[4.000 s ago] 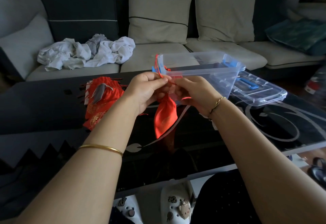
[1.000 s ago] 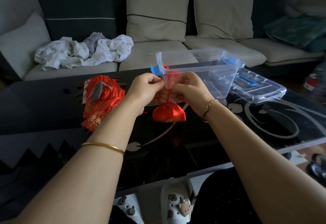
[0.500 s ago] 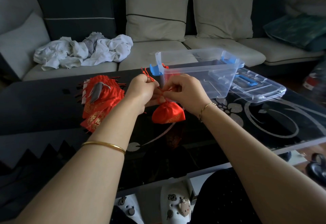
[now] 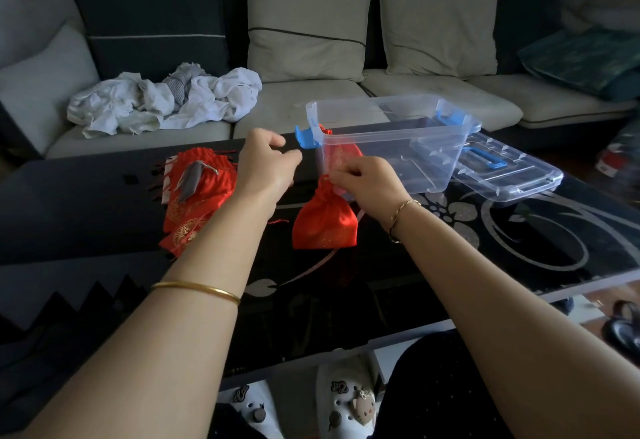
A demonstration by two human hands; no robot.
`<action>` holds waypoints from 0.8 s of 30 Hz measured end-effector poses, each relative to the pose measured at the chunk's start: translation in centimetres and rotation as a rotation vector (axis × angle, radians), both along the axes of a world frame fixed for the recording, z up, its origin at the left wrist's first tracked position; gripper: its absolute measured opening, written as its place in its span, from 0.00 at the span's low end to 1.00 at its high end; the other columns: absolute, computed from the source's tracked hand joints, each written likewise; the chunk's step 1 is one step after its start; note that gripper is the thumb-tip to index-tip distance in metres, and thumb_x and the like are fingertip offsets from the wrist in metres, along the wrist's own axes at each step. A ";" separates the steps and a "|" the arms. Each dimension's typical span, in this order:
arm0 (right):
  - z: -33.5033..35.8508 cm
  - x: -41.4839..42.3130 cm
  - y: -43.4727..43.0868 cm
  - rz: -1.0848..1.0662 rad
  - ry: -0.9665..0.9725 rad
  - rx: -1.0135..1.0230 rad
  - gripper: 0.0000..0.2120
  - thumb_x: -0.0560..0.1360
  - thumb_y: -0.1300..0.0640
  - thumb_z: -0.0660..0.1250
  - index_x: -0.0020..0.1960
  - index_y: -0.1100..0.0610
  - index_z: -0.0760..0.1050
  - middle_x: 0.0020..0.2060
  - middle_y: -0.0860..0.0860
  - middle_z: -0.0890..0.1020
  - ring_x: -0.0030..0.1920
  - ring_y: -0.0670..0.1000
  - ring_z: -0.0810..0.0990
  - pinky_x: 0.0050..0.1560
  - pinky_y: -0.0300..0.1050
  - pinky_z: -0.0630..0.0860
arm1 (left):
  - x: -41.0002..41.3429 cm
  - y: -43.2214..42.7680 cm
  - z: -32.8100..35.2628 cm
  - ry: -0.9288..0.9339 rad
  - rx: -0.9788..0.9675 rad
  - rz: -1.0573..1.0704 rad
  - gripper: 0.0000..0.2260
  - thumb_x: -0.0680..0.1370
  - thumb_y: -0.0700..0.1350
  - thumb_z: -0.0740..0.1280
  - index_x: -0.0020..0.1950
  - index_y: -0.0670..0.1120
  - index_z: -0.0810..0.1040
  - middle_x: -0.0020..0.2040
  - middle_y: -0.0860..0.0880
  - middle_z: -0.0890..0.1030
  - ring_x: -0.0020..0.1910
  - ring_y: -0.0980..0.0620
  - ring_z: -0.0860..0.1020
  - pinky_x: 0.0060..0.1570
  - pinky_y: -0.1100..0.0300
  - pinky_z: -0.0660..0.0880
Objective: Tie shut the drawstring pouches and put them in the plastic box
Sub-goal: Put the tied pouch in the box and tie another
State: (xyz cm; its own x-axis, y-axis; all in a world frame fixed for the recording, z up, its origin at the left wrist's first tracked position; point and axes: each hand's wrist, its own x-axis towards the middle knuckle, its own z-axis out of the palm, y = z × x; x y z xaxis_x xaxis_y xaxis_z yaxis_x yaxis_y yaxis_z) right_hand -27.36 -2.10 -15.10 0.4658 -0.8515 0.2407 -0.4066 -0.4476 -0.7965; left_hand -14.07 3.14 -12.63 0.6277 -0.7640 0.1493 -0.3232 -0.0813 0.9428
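A red satin drawstring pouch [image 4: 323, 222] stands on the black glass table [image 4: 519, 248], its neck gathered shut. My right hand [image 4: 367, 182] pinches that neck and its cord. My left hand [image 4: 266, 165] is a short way to the left of the pouch, fingers curled as if pinching the thin cord, which barely shows. A loose red cord end [image 4: 278, 221] lies under my left wrist. The clear plastic box [image 4: 446, 129] with blue latches stands just behind, with one red pouch [image 4: 341, 156] inside at its left end. More red pouches [image 4: 204, 203] lie piled on the left under a grey one [image 4: 192, 179].
The box's clear lid [image 4: 512, 175] with a blue handle lies to the right of the box. A sofa with cushions and a heap of white clothes [image 4: 166, 103] stands behind the table. The table's front edge [image 4: 346, 348] runs over my knees and slippers.
The pouch hung flat between my hands four seconds ago; now it sits bunched on the table. In the last half second my left hand drew away to the left from the neck.
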 end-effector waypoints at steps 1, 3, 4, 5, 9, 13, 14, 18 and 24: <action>-0.1 0.0 -0.1 -0.018 -0.024 0.046 0.19 0.74 0.60 0.66 0.26 0.56 0.67 0.25 0.48 0.70 0.29 0.46 0.68 0.35 0.41 0.66 | -0.1 0.3 0.2 -0.131 -0.018 -0.019 0.09 0.73 0.40 0.68 0.52 0.46 0.74 0.47 0.48 0.74 0.45 0.52 0.75 0.47 0.60 0.77; -0.3 0.2 -0.3 -0.038 -0.080 0.110 0.18 0.73 0.60 0.67 0.27 0.59 0.68 0.26 0.52 0.71 0.31 0.50 0.69 0.37 0.45 0.66 | -0.7 0.9 0.7 -0.362 -0.027 -0.134 0.04 0.72 0.42 0.70 0.44 0.49 0.78 0.49 0.50 0.75 0.49 0.54 0.73 0.44 0.69 0.69; -0.3 0.3 -0.3 -0.044 -0.102 0.127 0.17 0.73 0.60 0.67 0.27 0.61 0.70 0.26 0.53 0.72 0.32 0.52 0.69 0.37 0.46 0.66 | -1.1 1.2 0.9 -0.450 -0.014 -0.188 0.03 0.71 0.42 0.71 0.41 0.50 0.80 0.48 0.52 0.74 0.50 0.55 0.72 0.45 0.69 0.68; -0.3 0.3 -0.4 -0.048 -0.114 0.138 0.15 0.73 0.60 0.67 0.29 0.64 0.72 0.26 0.54 0.72 0.31 0.52 0.69 0.37 0.47 0.65 | -1.3 1.3 0.9 -0.533 -0.003 -0.216 0.03 0.71 0.43 0.72 0.41 0.51 0.81 0.46 0.54 0.73 0.52 0.55 0.72 0.49 0.67 0.68; -0.3 0.4 -0.4 -0.074 -0.165 0.211 0.13 0.72 0.60 0.68 0.40 0.73 0.77 0.26 0.54 0.71 0.27 0.48 0.67 0.33 0.44 0.65 | -1.6 1.0 0.3 -0.756 0.062 -0.156 0.03 0.71 0.46 0.73 0.44 0.50 0.84 0.55 0.48 0.73 0.61 0.46 0.68 0.59 0.57 0.67; -0.4 0.4 -0.4 -0.070 -0.255 0.337 0.10 0.73 0.59 0.67 0.39 0.66 0.77 0.29 0.57 0.73 0.25 0.47 0.67 0.28 0.41 0.64 | -2.0 1.0 0.0 -0.799 0.101 -0.110 0.04 0.72 0.45 0.72 0.46 0.49 0.83 0.58 0.48 0.72 0.61 0.45 0.66 0.59 0.55 0.68; -0.4 0.4 -0.4 -0.059 -0.287 0.379 0.09 0.74 0.60 0.67 0.40 0.66 0.77 0.30 0.58 0.72 0.25 0.48 0.66 0.28 0.41 0.64 | -2.0 1.0 0.0 -0.801 0.101 -0.107 0.04 0.72 0.45 0.72 0.46 0.48 0.83 0.59 0.48 0.72 0.61 0.45 0.67 0.58 0.55 0.69; -0.3 0.2 -0.3 0.012 -0.456 0.579 0.10 0.75 0.63 0.65 0.36 0.64 0.73 0.28 0.54 0.68 0.24 0.45 0.63 0.26 0.38 0.61 | -2.0 1.0 -0.1 -0.795 0.103 -0.118 0.04 0.72 0.45 0.72 0.46 0.48 0.83 0.59 0.48 0.73 0.62 0.46 0.67 0.57 0.56 0.68; -0.4 -0.3 -0.6 0.054 -0.464 0.609 0.09 0.76 0.62 0.66 0.36 0.61 0.74 0.29 0.53 0.70 0.25 0.44 0.64 0.27 0.36 0.64 | -1.9 0.4 -0.5 -0.822 0.026 -0.157 0.03 0.72 0.43 0.72 0.42 0.43 0.83 0.55 0.48 0.76 0.59 0.46 0.71 0.55 0.50 0.72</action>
